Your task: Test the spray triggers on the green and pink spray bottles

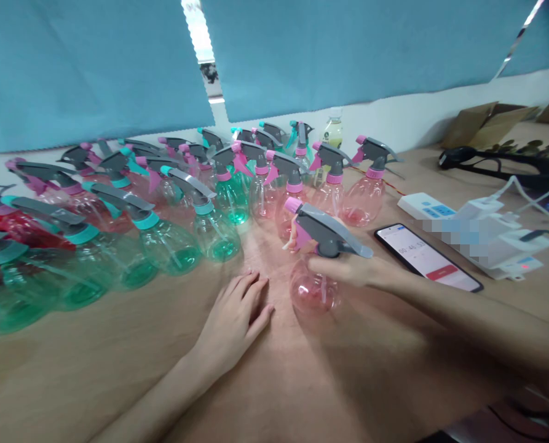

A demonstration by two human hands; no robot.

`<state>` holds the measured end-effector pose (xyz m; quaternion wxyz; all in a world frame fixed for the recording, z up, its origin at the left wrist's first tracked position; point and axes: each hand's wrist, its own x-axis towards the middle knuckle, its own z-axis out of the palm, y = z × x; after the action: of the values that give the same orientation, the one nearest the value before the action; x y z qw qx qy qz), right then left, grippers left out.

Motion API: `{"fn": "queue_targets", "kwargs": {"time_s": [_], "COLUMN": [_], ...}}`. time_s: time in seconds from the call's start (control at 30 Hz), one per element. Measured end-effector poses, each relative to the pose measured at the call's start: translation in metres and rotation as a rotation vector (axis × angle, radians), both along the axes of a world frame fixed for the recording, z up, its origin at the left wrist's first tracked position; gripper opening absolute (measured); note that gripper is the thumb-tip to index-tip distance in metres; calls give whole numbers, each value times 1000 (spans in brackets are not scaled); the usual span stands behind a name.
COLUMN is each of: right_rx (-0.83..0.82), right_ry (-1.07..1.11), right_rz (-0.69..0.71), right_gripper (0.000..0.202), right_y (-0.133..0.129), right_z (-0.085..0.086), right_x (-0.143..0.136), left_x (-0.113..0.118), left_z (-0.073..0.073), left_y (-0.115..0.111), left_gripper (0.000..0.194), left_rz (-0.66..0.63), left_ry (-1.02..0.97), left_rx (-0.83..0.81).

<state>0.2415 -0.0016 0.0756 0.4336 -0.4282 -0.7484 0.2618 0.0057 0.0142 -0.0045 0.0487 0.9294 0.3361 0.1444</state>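
Note:
A pink spray bottle [315, 292] with a grey and pink trigger head stands upright in front of me. My right hand [334, 264] is wrapped round its neck, just under the head. Flat on the wooden table [274, 394], left of that bottle, lies my left hand [237, 314], fingers stretched out and holding nothing. The nearest bottle beyond it is a green one [221, 237] with a teal collar. Several more green and pink spray bottles stand in rows behind and to the left.
On the right lie a phone [428, 257] showing a timer and a white power strip [468, 234] with plugs and cables. Black glasses-like gear [500, 163] and a cardboard box [481, 126] are behind. A drink bottle [334, 130] stands near the wall.

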Motion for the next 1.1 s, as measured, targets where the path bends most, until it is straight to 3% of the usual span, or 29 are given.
{"fn": "queue_targets", "kwargs": {"time_s": [0.13,0.3,0.53,0.77,1.0,1.1], "right_rx": [-7,-89,2,15,-79,-90], "right_ry": [156,177,182,132,80,66], "right_rz": [48,35,72,26,-57,-60], "right_gripper": [16,52,73,61,14,6], "right_y": [1,1,4,4,1,-1], "right_z": [-7,-10,-15,-14,-9,-5], "right_x": [1,0,0,-1,-3,-3], "left_x": [0,2,2,2,2,2], "left_z": [2,3,3,5,4,4], "left_y": [0,-1,-1,-2,-2,-2], "left_gripper": [41,39,38,35,35,35], "left_rz": [-2,9,11,9,12,17], "left_ry": [-10,-13,-12,-22,-21,-22], "left_rx": [-12,-16,-17,-26,-25,-28]}}
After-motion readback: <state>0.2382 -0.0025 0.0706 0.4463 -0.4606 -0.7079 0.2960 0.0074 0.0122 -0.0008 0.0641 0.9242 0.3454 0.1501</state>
